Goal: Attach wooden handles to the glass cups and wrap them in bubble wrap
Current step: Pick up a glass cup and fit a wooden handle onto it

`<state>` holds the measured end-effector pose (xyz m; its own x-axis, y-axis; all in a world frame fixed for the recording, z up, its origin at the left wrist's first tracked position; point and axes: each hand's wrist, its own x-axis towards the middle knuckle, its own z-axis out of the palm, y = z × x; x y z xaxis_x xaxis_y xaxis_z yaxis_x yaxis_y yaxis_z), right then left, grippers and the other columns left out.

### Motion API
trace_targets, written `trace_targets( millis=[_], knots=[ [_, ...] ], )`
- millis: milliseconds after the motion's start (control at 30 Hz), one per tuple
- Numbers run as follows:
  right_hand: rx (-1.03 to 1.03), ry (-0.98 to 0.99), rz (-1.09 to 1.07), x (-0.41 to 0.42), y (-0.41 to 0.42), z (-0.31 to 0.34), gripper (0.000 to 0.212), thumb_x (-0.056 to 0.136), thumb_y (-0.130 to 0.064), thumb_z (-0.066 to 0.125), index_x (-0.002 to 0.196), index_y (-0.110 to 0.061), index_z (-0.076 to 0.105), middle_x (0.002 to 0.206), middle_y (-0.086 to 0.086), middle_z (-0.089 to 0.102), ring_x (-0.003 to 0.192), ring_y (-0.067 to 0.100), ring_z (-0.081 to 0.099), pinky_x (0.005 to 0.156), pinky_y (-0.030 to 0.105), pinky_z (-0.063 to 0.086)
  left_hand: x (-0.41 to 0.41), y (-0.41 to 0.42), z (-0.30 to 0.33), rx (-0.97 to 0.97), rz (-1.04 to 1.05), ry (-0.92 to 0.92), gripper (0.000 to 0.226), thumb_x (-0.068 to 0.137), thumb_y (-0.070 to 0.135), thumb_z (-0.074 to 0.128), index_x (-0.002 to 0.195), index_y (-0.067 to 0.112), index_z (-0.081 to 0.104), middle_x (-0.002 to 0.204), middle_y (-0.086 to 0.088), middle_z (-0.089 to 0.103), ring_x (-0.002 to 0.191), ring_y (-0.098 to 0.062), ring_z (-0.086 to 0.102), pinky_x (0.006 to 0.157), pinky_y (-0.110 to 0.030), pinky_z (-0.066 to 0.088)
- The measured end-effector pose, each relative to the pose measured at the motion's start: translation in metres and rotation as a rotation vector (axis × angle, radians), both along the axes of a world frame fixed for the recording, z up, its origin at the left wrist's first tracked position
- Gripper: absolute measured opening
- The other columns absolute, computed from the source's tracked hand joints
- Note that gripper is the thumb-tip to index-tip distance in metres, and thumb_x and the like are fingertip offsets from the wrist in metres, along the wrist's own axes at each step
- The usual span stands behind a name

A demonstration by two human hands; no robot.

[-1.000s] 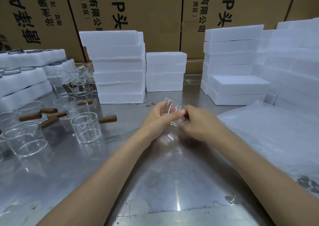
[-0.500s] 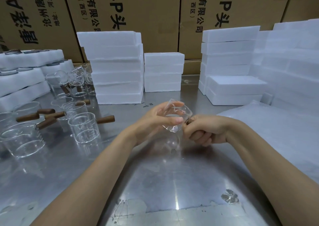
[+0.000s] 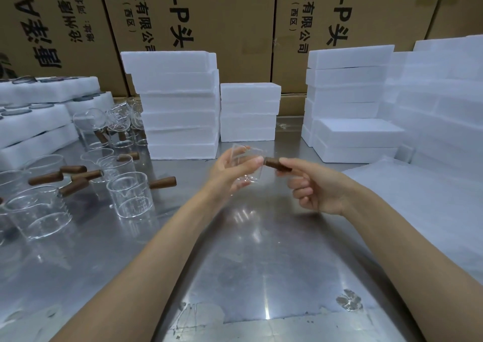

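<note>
Fingers (image 3: 285, 161) round smooth wooden handle (image 3: 277, 164)

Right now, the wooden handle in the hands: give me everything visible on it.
The wooden handle is a short, dark brown, round peg that looks like stained wood. It lies roughly level above the metal table, slightly tilted down to the right. The right hand pinches its right part between thumb and forefinger. Its left end meets the side of the clear glass cup, which the left hand holds. Whether it is fully seated cannot be told; the view is blurred.
</note>
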<state>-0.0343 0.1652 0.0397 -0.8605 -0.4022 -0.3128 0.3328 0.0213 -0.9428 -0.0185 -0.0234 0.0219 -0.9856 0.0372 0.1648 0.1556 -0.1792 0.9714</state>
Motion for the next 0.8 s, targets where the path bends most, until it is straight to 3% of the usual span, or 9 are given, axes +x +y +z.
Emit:
trace_targets(
  millis=[67,200,367,433,500,567,667,800],
  knots=[
    [-0.028,0.080,-0.091,-0.001,-0.004,-0.002,0.034,0.083,-0.049,0.064,0.104,-0.023,0.058,0.053,-0.009,0.041,0.040,0.004,0.036,0.039,0.014,0.033,0.000,0.001,0.000,-0.004,0.074,-0.013,0.065,0.073,0.031,0.074,0.131,0.014,0.051,0.117,0.001,0.060,0.092,-0.008,0.063,0.078,-0.021,0.054],
    [-0.048,0.269,-0.137,0.002,-0.016,-0.007,0.030,0.087,-0.046,0.060,0.107,-0.024,0.063,0.079,-0.005,0.057,0.054,0.005,0.054,0.052,0.018,0.046,0.000,0.008,-0.002,-0.053,0.166,0.035,0.082,0.058,0.051,0.073,0.130,0.018,0.051,0.133,0.001,0.055,0.114,-0.010,0.059,0.080,-0.022,0.055],
    [-0.147,0.334,-0.218,0.003,-0.020,-0.010,0.023,0.095,-0.032,0.054,0.104,-0.013,0.062,0.083,-0.003,0.065,0.061,0.006,0.061,0.054,0.017,0.050,-0.004,0.011,-0.008,-0.264,0.127,0.140,0.098,0.056,0.056,0.085,0.136,0.025,0.039,0.126,0.007,0.056,0.102,-0.004,0.063,0.083,-0.021,0.053],
    [-0.179,0.315,-0.266,0.002,-0.020,-0.009,0.019,0.096,-0.030,0.052,0.096,-0.014,0.060,0.079,-0.003,0.064,0.058,0.005,0.062,0.053,0.016,0.050,-0.005,0.010,-0.010,-0.418,0.108,0.209,0.110,0.055,0.053,0.083,0.146,0.028,0.027,0.134,0.011,0.047,0.109,-0.002,0.056,0.085,-0.015,0.048],
    [-0.218,0.281,-0.303,0.000,-0.019,-0.009,0.017,0.096,-0.030,0.052,0.089,-0.016,0.059,0.076,-0.003,0.061,0.053,0.004,0.060,0.050,0.016,0.049,-0.007,0.008,-0.012,-0.576,0.145,0.292,0.106,0.062,0.044,0.083,0.148,0.030,0.022,0.140,0.012,0.041,0.120,-0.004,0.047,0.095,-0.016,0.040],
    [-0.247,0.248,-0.307,-0.001,-0.017,-0.009,0.017,0.095,-0.030,0.053,0.087,-0.017,0.060,0.073,-0.004,0.061,0.051,0.004,0.059,0.047,0.016,0.047,-0.009,0.005,-0.014,-0.641,0.205,0.370,0.091,0.069,0.033,0.084,0.144,0.028,0.032,0.140,0.012,0.044,0.123,-0.006,0.045,0.101,-0.017,0.036],
    [-0.269,0.200,-0.290,0.000,-0.017,-0.008,0.020,0.095,-0.031,0.052,0.086,-0.017,0.063,0.071,-0.006,0.062,0.054,0.004,0.060,0.048,0.016,0.048,-0.009,0.003,-0.014,-0.662,0.305,0.460,0.074,0.069,0.033,0.084,0.132,0.022,0.047,0.126,0.018,0.053,0.117,-0.001,0.049,0.093,-0.003,0.033],
    [-0.193,0.203,-0.284,-0.001,-0.018,-0.007,0.027,0.094,-0.042,0.050,0.106,-0.019,0.059,0.102,-0.001,0.067,0.085,0.011,0.064,0.070,0.025,0.053,-0.006,0.003,-0.014,-0.670,0.454,0.560,0.065,0.065,0.032,0.087,0.120,0.020,0.054,0.114,0.013,0.056,0.101,-0.005,0.055,0.087,-0.012,0.041]
  ],
)
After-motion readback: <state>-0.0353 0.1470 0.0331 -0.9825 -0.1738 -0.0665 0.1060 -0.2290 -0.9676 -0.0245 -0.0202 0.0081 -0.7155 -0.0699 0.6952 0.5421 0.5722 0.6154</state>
